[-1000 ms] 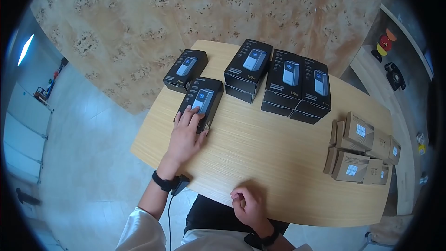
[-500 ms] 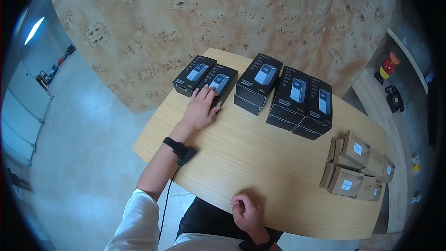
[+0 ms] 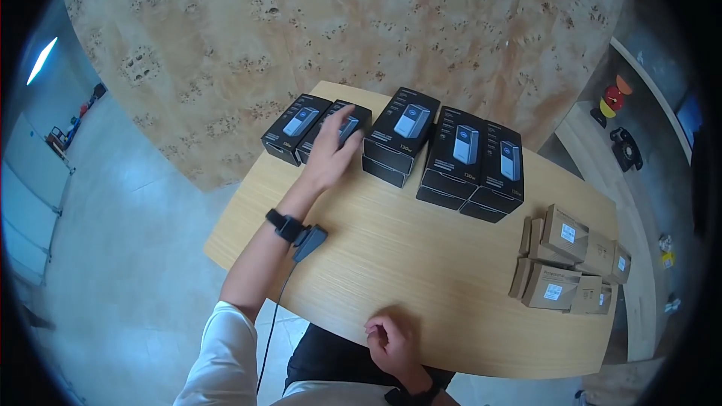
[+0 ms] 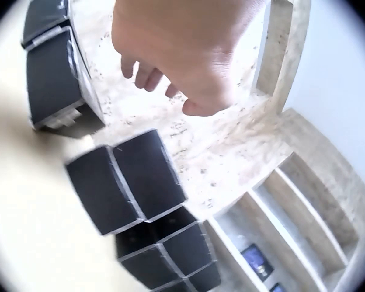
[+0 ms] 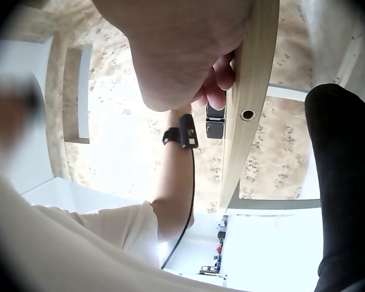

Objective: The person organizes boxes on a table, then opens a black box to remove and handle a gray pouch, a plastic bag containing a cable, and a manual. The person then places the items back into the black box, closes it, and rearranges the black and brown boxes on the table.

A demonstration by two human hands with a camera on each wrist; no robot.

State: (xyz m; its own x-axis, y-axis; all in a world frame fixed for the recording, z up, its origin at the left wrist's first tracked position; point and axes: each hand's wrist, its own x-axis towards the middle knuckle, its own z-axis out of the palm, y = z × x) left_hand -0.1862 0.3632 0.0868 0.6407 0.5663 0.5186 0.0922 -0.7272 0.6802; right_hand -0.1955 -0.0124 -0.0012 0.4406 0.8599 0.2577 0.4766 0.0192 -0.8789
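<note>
My left hand (image 3: 331, 152) is above the second black printed box (image 3: 362, 116) from the left, its fingers extended and gripping nothing; the left wrist view shows this hand (image 4: 176, 55) apart from the boxes. That box lies beside another single black box (image 3: 282, 143) on the far left. To the right, close by, stands a two-high stack of the same boxes (image 3: 391, 139), then two more stacks side by side (image 3: 451, 173). Loosely curled and holding nothing, my right hand (image 3: 392, 349) rests at the table's near edge; in the right wrist view the hand (image 5: 188, 55) shows partly.
Brown cardboard boxes (image 3: 553, 286) sit in two groups at the right of the wooden table (image 3: 361, 271). A cable (image 3: 278, 301) runs down from the left wrist's device. Behind the table is a patterned panel (image 3: 338, 22); a black telephone (image 3: 626, 149) stands on a shelf at right.
The second black box moved away from the near edge and now lies beside the far-left box. My left hand followed it, then lifted off. The right hand stayed put.
</note>
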